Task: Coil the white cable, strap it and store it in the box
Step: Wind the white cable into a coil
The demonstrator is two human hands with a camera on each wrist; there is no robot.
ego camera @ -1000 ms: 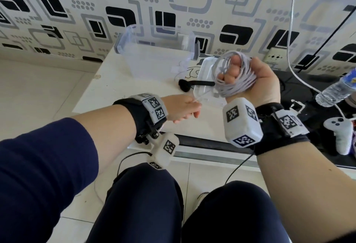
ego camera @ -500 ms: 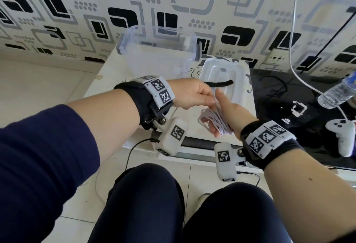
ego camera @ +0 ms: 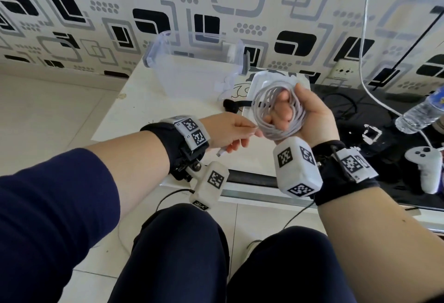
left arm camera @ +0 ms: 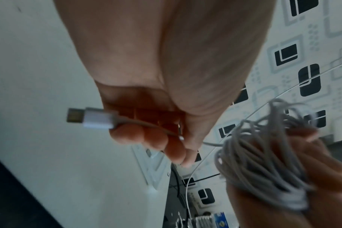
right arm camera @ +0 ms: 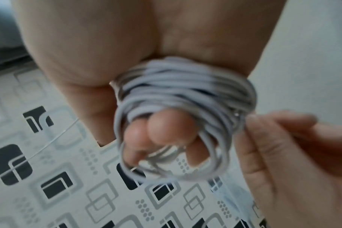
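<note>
The white cable [ego camera: 276, 110] is wound in several loops around the curled fingers of my right hand [ego camera: 300, 113], raised above the white table [ego camera: 149, 101]. The same coil [right arm camera: 185, 98] fills the right wrist view and shows blurred [left arm camera: 263, 166] in the left wrist view. My left hand [ego camera: 230, 132] pinches the cable's free end just left of the coil, and the USB plug [left arm camera: 88, 118] sticks out below its fingers. A black strap [ego camera: 236, 105] lies on the table behind the hands. The clear plastic box [ego camera: 192, 72] stands open at the back.
The box's white lid [ego camera: 271, 79] lies flat behind my right hand. On the black surface to the right sit a water bottle [ego camera: 422, 113], a white game controller [ego camera: 425, 168] and a hanging white wire [ego camera: 365, 45]. My knees are below the table's front edge.
My right hand turned and rose from low by the table edge back up above the lid, with the coil around its fingers. My left hand kept hold of the cable end, which is now short.
</note>
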